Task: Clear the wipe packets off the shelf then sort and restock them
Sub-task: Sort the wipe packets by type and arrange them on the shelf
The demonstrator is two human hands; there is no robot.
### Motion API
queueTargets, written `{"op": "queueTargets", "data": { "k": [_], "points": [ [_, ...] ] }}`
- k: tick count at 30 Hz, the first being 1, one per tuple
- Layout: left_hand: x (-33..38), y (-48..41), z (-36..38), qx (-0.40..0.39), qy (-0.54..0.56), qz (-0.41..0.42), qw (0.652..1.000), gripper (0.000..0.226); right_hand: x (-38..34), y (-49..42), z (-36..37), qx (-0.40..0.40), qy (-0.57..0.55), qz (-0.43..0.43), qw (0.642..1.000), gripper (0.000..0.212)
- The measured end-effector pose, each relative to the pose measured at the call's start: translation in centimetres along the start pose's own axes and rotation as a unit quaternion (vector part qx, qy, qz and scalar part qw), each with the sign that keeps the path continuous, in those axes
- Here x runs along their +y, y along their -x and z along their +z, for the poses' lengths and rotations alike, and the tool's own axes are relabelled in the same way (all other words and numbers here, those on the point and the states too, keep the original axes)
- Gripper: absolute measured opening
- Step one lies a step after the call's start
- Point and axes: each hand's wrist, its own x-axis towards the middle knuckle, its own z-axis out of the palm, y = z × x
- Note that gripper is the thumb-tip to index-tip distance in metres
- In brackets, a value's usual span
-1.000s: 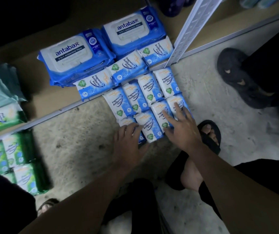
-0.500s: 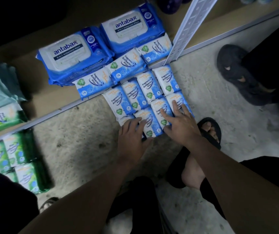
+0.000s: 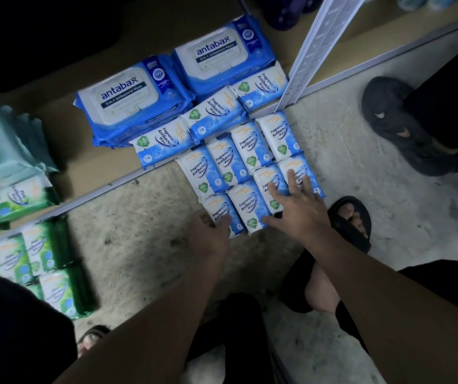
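The blue wipe packets [image 3: 251,151] are lying just ahead, long axes pointing at the shelf [image 3: 64,139]; the left hand [image 3: 208,235] is gripping the nearest packet [image 3: 216,210], the right hand [image 3: 298,209] pressing flat, fingers spread.

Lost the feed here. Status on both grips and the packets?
Left-hand grip holds nearest floor packet. Right-hand grip flat on neighbouring packets. Sandalled foot close alongside.
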Motion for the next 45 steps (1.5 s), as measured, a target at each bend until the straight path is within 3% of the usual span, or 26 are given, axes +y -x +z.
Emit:
{"op": "queueTargets", "data": {
  "k": [6,12,15,18,21,27,37,45],
  "points": [
    [0.6,-1.0,-0.9,-0.027,-0.015,-0.002,1.000,0.035,-0.4,-0.5,-0.3,-0.016,0.005,0.012,1.000,0.092],
    [2.3,-0.1,-4.1,-0.146,-0.196,0.061,0.968,0.041,-0.2,0.0,-2.6,-0.090,-0.015,0.004,0.996,0.098],
    [4.7,1.4,-6.5,-0.168,-0.316,0.122,0.926,0.036,-0.4,1.0,-4.3,-0.096,-0.002,-0.003,0.995,0.095],
    [6.6,2.7,-9.1,-0.149,-0.452,0.181,0.861,0.046,-1.4,2.9,-5.7,-0.061,0.002,0.000,0.998,0.081],
    [8.2,4.6,-11.7,-0.120,-0.520,0.216,0.818,0.060,-2.9,6.0,-7.3,-0.031,0.001,-0.003,1.000,0.071],
    [10.5,9.1,-15.4,-0.075,-0.601,0.294,0.739,0.059,-5.7,11.7,-11.1,0.025,0.008,-0.029,0.999,0.064],
    [13.1,14.5,-19.7,-0.011,-0.628,0.336,0.702,0.059,-8.2,18.3,-16.0,0.095,0.014,-0.049,0.994,0.063],
    [16.2,14.3,-22.2,0.026,-0.570,0.365,0.735,0.061,-9.9,18.8,-19.3,0.150,-0.019,-0.063,0.987,0.067]
  ]
}}
